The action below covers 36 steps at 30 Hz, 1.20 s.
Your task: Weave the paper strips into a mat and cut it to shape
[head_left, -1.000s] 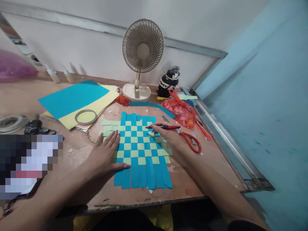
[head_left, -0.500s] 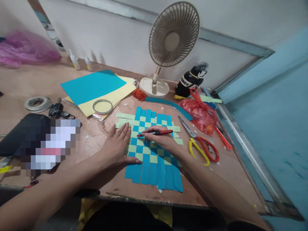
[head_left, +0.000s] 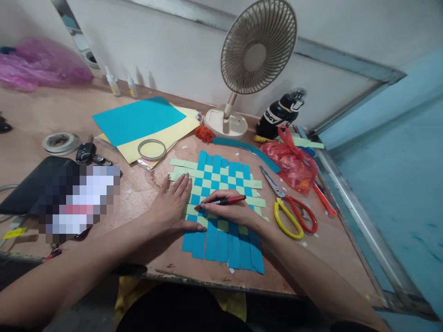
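A woven mat of blue and pale green paper strips (head_left: 221,249) lies flat on the table in front of me. My left hand (head_left: 173,203) rests on its left side, fingers stretched out and thumb apart, pressing on the strips. Held in my right hand (head_left: 228,210) is a red and black marker (head_left: 228,200), its tip pointing left, close to a pale green square at the mat's left part. Whether the tip touches the paper I cannot tell. To the right of the mat lie scissors (head_left: 277,189) with one yellow and one red handle.
Blue and yellow paper sheets (head_left: 138,120) lie at the back left with a tape ring (head_left: 152,156) on them. A fan (head_left: 226,122), a black bottle (head_left: 278,115) and a red plastic bag (head_left: 294,161) stand behind. At left are a phone (head_left: 83,198) and keys (head_left: 86,152).
My right hand with the marker has shifted down the mat, toward me, to a lower row of squares. My left hand stays on the mat's left side. The view has shifted slightly.
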Each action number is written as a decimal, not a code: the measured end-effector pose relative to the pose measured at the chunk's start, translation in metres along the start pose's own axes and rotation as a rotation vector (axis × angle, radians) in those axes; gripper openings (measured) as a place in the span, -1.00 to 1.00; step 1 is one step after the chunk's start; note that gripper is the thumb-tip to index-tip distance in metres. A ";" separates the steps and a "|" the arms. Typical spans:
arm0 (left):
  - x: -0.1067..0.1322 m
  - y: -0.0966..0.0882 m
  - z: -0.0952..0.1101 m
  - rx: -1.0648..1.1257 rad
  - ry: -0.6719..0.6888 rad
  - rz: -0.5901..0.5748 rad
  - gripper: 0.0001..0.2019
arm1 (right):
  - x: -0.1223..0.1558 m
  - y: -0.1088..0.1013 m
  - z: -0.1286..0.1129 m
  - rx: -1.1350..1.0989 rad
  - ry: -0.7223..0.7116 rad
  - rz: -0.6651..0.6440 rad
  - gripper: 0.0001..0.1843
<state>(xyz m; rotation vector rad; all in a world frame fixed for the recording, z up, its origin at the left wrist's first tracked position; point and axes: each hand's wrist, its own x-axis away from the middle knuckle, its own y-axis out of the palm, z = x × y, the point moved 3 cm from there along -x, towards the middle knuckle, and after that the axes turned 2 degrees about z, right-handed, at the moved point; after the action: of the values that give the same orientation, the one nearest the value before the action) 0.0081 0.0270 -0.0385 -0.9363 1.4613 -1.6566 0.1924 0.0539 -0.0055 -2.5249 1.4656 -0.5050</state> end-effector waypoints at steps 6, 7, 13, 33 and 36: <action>0.003 0.003 0.000 -0.031 0.016 0.032 0.29 | 0.001 -0.001 0.001 -0.042 0.023 -0.018 -0.79; 0.003 0.003 0.000 -0.026 0.014 0.029 0.30 | 0.001 -0.001 0.001 -0.040 0.019 -0.018 -0.79; 0.000 0.003 0.000 -0.006 0.000 0.006 0.32 | 0.000 -0.001 0.006 -0.039 0.025 -0.031 -0.80; -0.001 0.005 -0.001 0.009 0.008 0.024 0.32 | -0.022 -0.002 0.004 0.014 -0.002 0.026 -0.77; 0.000 0.007 -0.001 0.016 0.018 0.045 0.32 | -0.025 -0.005 0.003 0.034 -0.023 0.053 -0.80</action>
<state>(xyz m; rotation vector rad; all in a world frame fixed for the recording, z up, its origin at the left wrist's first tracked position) 0.0077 0.0274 -0.0452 -0.8758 1.4689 -1.6452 0.1856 0.0780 -0.0119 -2.4509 1.4980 -0.4864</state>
